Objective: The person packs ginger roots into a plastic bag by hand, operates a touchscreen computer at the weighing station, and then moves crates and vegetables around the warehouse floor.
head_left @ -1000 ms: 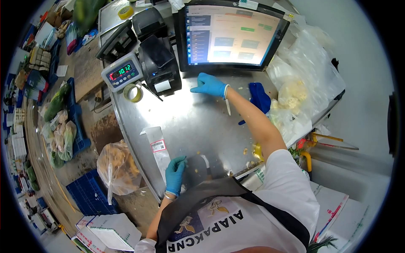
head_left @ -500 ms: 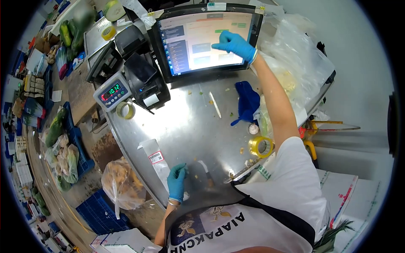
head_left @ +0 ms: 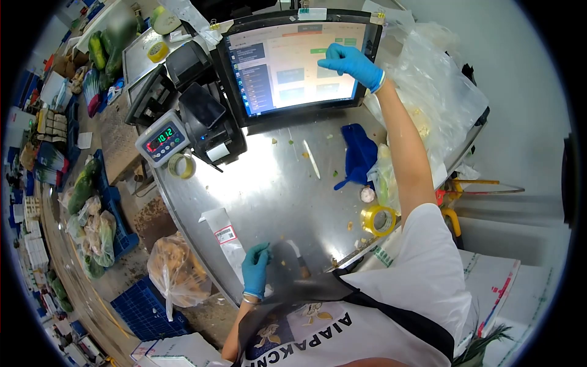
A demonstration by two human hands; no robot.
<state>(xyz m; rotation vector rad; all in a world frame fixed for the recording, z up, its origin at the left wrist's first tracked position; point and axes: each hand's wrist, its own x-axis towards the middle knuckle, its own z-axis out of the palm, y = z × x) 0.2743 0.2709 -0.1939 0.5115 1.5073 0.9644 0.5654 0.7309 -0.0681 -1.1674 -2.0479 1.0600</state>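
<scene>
My right hand (head_left: 353, 65), in a blue glove, is raised in front of the lit monitor (head_left: 287, 67). Its index finger points left across the screen, the fingers are apart and nothing shows in them; whether it touches the glass I cannot tell. Lower down, my left hand (head_left: 255, 272), also blue-gloved, is near the counter's front edge with its fingers curled together. What it holds, if anything, is hidden. Beside and partly under it lies a flat plastic strip (head_left: 229, 251) with a red-framed barcode label (head_left: 225, 234).
The metal counter (head_left: 263, 189) carries a scale display (head_left: 162, 139) reading 10.12, a label printer (head_left: 214, 131), a blue cloth (head_left: 358, 156), a garlic bulb (head_left: 367, 194), yellow tape (head_left: 378, 220) and a white stick (head_left: 312, 160). Bagged produce (head_left: 177, 269) stands left of the counter.
My right hand has shifted slightly right across the screen, its index finger still pointing left. My left hand stays near the labelled strip, almost unmoved. The view has tilted a little.
</scene>
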